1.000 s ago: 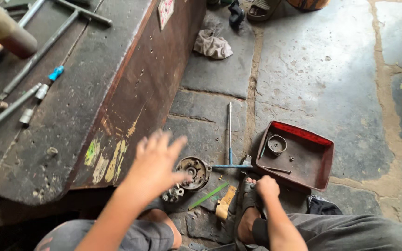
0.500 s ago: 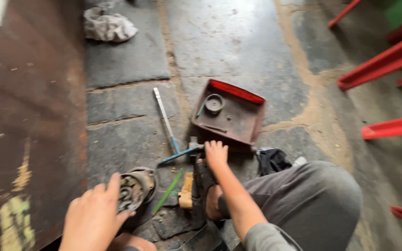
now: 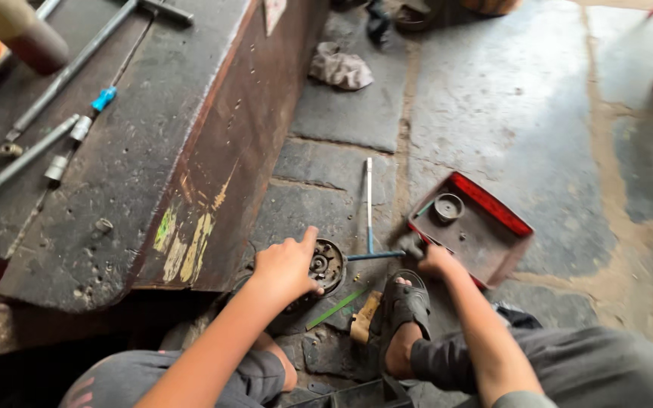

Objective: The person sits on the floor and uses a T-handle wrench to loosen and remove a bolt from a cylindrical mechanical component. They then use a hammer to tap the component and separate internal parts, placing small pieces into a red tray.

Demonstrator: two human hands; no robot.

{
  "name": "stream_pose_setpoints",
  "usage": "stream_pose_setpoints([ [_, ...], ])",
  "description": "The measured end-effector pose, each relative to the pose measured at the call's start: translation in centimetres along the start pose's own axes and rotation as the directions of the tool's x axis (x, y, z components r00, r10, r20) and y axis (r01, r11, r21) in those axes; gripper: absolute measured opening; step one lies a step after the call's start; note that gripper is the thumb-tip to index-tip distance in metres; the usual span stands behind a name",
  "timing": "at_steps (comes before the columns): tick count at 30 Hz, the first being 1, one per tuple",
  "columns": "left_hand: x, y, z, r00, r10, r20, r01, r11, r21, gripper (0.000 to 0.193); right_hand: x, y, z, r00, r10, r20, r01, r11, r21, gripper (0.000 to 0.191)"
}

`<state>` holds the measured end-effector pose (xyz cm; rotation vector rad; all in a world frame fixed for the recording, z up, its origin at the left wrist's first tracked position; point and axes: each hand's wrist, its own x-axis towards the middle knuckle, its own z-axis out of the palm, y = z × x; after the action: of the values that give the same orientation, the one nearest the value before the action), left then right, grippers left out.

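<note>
My left hand [image 3: 287, 264] rests on a round metal part with bolts [image 3: 329, 264] that lies on the stone floor, thumb raised. My right hand [image 3: 434, 261] is closed around the end of a T-shaped metal wrench [image 3: 369, 208] with a blue shaft, right beside the round part. My sandalled foot [image 3: 402, 310] is planted just below the right hand. A green rod [image 3: 334, 308] and a wooden-handled tool [image 3: 363, 317] lie between my knees.
A red metal tray [image 3: 493, 211] holding a small round part [image 3: 448, 206] sits right of the wrench. A dark rusty workbench [image 3: 115, 174] on the left carries long socket tools [image 3: 62, 75]. A crumpled rag [image 3: 340, 68] lies on the floor farther back.
My left hand has come down from the air onto the round metal part. My right hand stays at the wrench. The view swung right, then back left to the workbench.
</note>
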<state>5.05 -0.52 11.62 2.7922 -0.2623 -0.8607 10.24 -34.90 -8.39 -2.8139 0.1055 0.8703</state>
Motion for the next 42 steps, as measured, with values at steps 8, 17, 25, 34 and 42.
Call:
stream_pose_setpoints([
  [8,2.3,1.0,2.1,0.999,-0.034,-0.039,0.035,0.999,0.012,0.115,-6.3,-0.8,-15.3,0.954,-0.217,-0.207,0.295,0.795,0.529,0.083],
  [17,2.1,-0.5,0.9,0.998,0.008,-0.063,-0.015,0.995,-0.099,0.079,-21.4,-7.2,-7.0,0.976,-0.216,0.033,0.029,0.276,0.961,0.040],
  [25,1.8,-1.2,2.0,0.997,-0.020,-0.075,0.007,0.987,-0.163,0.080,-22.3,-8.3,-9.7,0.883,-0.326,-0.338,0.470,0.605,0.643,0.037],
  [34,1.6,-0.8,1.3,0.994,-0.005,-0.106,-0.008,0.993,-0.118,0.074,-21.7,-10.9,-11.3,0.923,-0.355,-0.151,0.380,0.767,0.517,0.031],
  [42,1.2,-0.3,0.7,0.998,-0.050,-0.035,0.048,0.996,-0.075,0.070,-20.6,-9.8,-10.0,0.941,-0.314,-0.129,0.338,0.838,0.429,0.031],
])
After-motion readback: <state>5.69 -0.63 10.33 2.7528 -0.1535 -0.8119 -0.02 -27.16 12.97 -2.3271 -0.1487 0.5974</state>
